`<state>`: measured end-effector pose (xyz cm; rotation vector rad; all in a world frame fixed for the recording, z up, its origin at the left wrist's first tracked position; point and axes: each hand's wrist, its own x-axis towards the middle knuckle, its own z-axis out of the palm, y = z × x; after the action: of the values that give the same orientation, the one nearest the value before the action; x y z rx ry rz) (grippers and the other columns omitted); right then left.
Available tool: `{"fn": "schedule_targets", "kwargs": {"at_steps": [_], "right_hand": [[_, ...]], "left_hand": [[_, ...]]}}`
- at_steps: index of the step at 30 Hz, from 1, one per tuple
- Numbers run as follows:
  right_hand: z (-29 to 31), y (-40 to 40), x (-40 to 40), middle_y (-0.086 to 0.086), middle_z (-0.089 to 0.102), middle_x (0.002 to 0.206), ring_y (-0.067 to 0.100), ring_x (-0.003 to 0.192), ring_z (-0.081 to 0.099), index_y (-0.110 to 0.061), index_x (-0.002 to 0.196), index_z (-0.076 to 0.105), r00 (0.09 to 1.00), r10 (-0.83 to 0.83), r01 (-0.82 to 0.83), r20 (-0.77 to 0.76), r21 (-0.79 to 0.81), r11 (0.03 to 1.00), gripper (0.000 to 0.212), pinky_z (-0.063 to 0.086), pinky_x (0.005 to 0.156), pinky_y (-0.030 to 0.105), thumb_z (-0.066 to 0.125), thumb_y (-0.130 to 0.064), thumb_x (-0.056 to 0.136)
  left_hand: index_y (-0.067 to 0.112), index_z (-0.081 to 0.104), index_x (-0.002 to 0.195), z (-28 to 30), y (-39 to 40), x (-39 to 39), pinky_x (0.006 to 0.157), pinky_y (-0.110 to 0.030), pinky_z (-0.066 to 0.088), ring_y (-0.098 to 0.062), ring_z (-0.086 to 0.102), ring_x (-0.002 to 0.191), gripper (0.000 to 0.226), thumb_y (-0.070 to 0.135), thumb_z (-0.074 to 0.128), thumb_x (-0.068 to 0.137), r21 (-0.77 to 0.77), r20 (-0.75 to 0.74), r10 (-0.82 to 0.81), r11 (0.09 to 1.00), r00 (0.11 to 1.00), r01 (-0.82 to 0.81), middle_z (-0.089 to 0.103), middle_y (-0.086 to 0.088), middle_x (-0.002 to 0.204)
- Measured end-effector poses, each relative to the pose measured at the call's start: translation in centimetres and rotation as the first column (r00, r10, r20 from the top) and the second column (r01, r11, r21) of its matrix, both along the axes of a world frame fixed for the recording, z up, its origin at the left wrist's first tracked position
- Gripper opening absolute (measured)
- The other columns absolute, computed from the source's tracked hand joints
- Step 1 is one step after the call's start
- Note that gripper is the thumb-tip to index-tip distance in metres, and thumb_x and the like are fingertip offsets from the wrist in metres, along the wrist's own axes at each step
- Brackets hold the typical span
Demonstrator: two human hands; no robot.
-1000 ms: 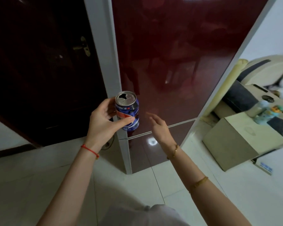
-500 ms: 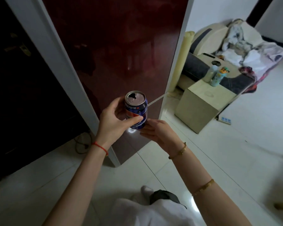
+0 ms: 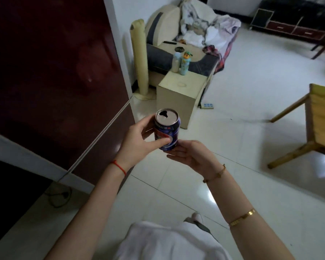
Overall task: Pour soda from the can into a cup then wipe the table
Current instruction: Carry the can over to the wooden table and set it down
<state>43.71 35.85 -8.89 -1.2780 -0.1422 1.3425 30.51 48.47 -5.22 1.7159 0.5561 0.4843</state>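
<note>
The dark red door [image 3: 51, 76] fills the upper left of the frame, its pale frame [image 3: 26, 156] running along the lower left. At frame centre the soda can [image 3: 167, 130] stands nearly upright in the air, long axis vertical with the top tipped slightly toward the upper left; its open mouth faces the camera. The left hand [image 3: 137, 142] grips the can from the left, thumb curled across the front of the label and fingers wrapped behind, a red string at the wrist. The right hand [image 3: 192, 153] lies just below and right of the can, palm up, fingers straight and relaxed, their tips touching or nearly touching the can's base; it holds nothing. Both forearms reach up from the bottom of the frame. Beyond the can, at upper centre, a cream cabinet [image 3: 178, 98] carries two bottles [image 3: 180, 63]. White tiled floor [image 3: 242, 91] lies open to the right of the hands, up to a wooden table [image 3: 319, 113] at the right edge.
</note>
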Motion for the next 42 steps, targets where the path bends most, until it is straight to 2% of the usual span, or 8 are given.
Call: {"fn": "schedule_targets", "kwargs": {"at_steps": [4, 13, 21, 27, 37, 42], "right_hand": [[-0.3, -5.8, 4.1, 0.022, 0.068, 0.118, 0.027, 0.112, 0.066, 0.003, 0.119, 0.063, 0.994, -0.105, 0.105, 0.006, 0.007, 0.994, 0.033, 0.054, 0.094, 0.036, 0.041, -0.013, 0.100], [-0.9, -21.0, 14.5, 0.022, 0.068, 0.117, 0.027, 0.110, 0.067, 0.007, 0.121, 0.061, 0.945, -0.327, 0.327, 0.013, -0.023, 0.945, 0.035, 0.057, 0.090, 0.035, 0.040, -0.014, 0.101], [-1.6, -32.2, 21.9, 0.022, 0.070, 0.112, 0.028, 0.108, 0.068, 0.006, 0.119, 0.062, 0.874, -0.485, 0.485, 0.023, -0.060, 0.872, 0.034, 0.056, 0.091, 0.036, 0.041, -0.013, 0.101], [-2.6, -37.5, 26.6, 0.022, 0.071, 0.110, 0.027, 0.105, 0.070, 0.006, 0.118, 0.063, 0.799, -0.601, 0.599, -0.001, -0.087, 0.796, 0.032, 0.058, 0.088, 0.035, 0.046, -0.013, 0.099], [-3.7, -44.6, 37.1, 0.022, 0.072, 0.106, 0.029, 0.102, 0.070, 0.005, 0.117, 0.063, 0.656, -0.755, 0.750, 0.013, -0.128, 0.649, 0.031, 0.057, 0.092, 0.039, 0.045, -0.014, 0.100], [-2.8, -48.5, 44.9, 0.022, 0.072, 0.105, 0.029, 0.102, 0.070, 0.005, 0.118, 0.062, 0.598, -0.801, 0.795, 0.017, -0.139, 0.591, 0.031, 0.056, 0.092, 0.039, 0.043, -0.013, 0.101]], "left_hand": [[0.012, 0.051, 0.138, -0.1, -3.9, 5.3, 0.108, -0.030, 0.045, -0.007, 0.058, 0.124, 0.073, 0.000, 0.081, 0.073, -0.017, -0.009, -0.142, 0.990, 0.990, 0.142, 0.064, 0.002, 0.130], [0.013, 0.056, 0.132, -0.2, -16.4, 18.8, 0.103, -0.021, 0.046, -0.003, 0.061, 0.118, 0.067, -0.002, 0.081, 0.072, -0.105, -0.003, -0.371, 0.924, 0.929, 0.368, 0.066, 0.005, 0.124], [0.011, 0.057, 0.132, -1.8, -26.0, 29.2, 0.106, -0.029, 0.046, -0.009, 0.061, 0.120, 0.066, -0.002, 0.082, 0.072, -0.106, 0.009, -0.508, 0.856, 0.861, 0.506, 0.067, 0.000, 0.127], [0.020, 0.059, 0.127, -2.2, -31.2, 36.1, 0.104, -0.027, 0.047, -0.007, 0.062, 0.117, 0.063, 0.000, 0.082, 0.072, -0.086, -0.001, -0.610, 0.790, 0.793, 0.607, 0.067, 0.004, 0.124], [0.017, 0.059, 0.130, -3.2, -38.3, 50.1, 0.098, -0.018, 0.048, -0.001, 0.062, 0.115, 0.063, 0.005, 0.083, 0.073, -0.021, -0.034, -0.748, 0.663, 0.663, 0.748, 0.066, 0.009, 0.123], [0.015, 0.057, 0.133, -2.8, -42.2, 59.1, 0.100, -0.020, 0.048, -0.002, 0.061, 0.117, 0.065, 0.008, 0.083, 0.073, -0.007, -0.007, -0.796, 0.605, 0.605, 0.796, 0.065, 0.007, 0.127]]}}
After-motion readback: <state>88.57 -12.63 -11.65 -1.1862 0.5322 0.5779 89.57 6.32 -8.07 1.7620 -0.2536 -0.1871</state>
